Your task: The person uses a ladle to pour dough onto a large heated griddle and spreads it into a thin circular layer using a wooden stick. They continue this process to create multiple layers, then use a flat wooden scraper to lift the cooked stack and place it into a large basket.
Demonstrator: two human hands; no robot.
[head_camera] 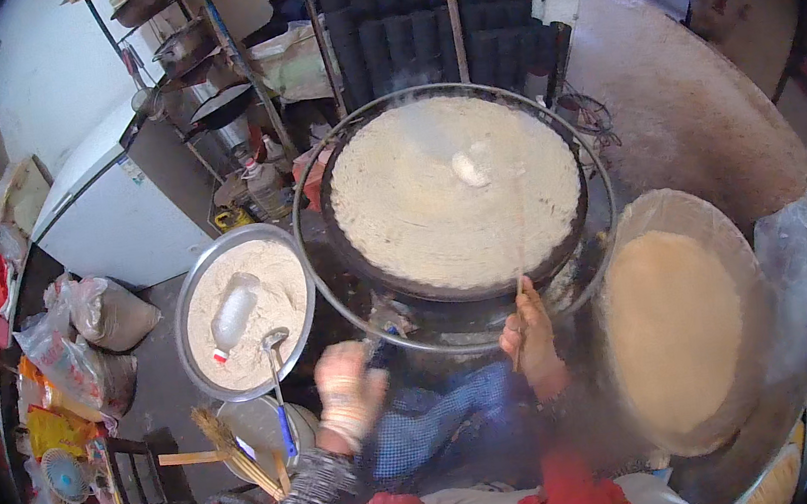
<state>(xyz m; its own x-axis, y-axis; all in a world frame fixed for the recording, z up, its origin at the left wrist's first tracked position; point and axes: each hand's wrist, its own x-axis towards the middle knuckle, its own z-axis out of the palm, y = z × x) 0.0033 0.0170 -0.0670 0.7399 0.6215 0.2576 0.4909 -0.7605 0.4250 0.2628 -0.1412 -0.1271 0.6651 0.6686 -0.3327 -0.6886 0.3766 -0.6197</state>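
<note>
A large round griddle point(454, 295) lies before me, nearly covered by a pale sheet of batter point(415, 220). On the sheet, right of centre, sits a small white lump point(470, 167). My right hand point(535, 338) is closed around a thin wooden stick point(521, 252), which reaches over the batter; its far part is blurred. My left hand point(348, 387), blurred, hovers at the griddle's near left, beside the metal ring point(415, 343); whether it holds anything is unclear. A blue checked cloth point(432, 422) lies between my hands.
Left stands a metal basin point(187, 354) of flour with a plastic bottle point(235, 310) and a ladle point(279, 388). Below it are a bucket point(304, 423) and a straw brush point(236, 454). At right is a lined container point(753, 300) holding flat tan sheets point(674, 332).
</note>
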